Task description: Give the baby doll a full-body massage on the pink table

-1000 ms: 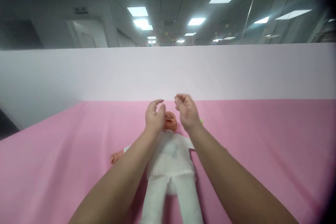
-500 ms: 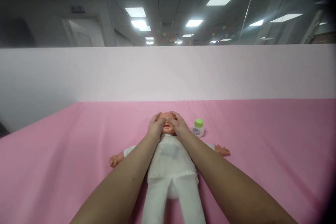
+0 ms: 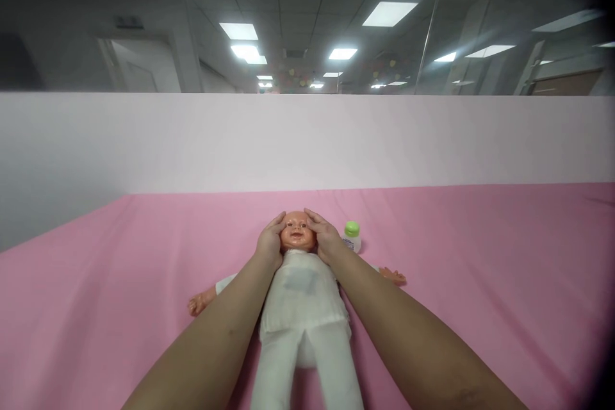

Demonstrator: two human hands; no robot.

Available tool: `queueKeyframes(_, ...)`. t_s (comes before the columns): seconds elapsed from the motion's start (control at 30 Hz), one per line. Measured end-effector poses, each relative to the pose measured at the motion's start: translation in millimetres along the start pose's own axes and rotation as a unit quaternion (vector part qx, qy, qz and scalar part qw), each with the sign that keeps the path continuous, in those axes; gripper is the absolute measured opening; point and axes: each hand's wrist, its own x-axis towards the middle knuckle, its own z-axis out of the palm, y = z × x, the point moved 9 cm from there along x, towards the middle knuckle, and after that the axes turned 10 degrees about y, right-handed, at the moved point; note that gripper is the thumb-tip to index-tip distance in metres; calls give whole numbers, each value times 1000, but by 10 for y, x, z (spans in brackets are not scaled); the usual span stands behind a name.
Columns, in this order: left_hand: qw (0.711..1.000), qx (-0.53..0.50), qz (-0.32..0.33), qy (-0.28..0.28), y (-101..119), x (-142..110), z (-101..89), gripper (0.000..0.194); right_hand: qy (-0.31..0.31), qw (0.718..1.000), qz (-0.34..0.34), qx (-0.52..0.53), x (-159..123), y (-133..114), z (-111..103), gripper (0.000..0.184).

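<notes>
Cupping doll head (image 3: 298,232) from both sides, head view: your left hand (image 3: 270,245) and right hand (image 3: 323,238) curved open against cheeks, no clench. Doll (image 3: 300,307) lies face-up on pink worktop (image 3: 480,282). Head likely hard, smooth plastic, slippery; body soft, light; hold at temples. Count: one doll, one green-capped bottle (image 3: 352,236) just right of head.

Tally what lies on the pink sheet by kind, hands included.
Plastic baby doll in white clothes: 1
Small white bottle with green cap: 1
Bare hands on the doll's head, left hand and right hand: 2
Total: 4
</notes>
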Motion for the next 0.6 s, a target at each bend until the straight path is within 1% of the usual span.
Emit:
queueKeyframes(0.13, 1000, 3, 14, 24, -2, 49, -59, 52, -5, 1000, 3, 3, 15, 22, -40, 53)
queueKeyframes(0.23, 999, 16, 41, 30, 17, 71, -59, 45, -6, 1000, -4, -11, 5, 23, -13, 55)
queueKeyframes(0.3, 997, 35, 57, 26, 25, 77, -40, 45, 0, 999, -15, -33, -12, 5, 11, 58)
queueKeyframes(0.43, 994, 81, 75, 16, 15, 107, -16, 54, 37, 994, -42, -89, -37, -59, 6, 65)
queueKeyframes(0.6, 990, 112, 85, 1, 4, 162, 3, 48, 62, 991, -40, -109, -69, -105, -3, 60)
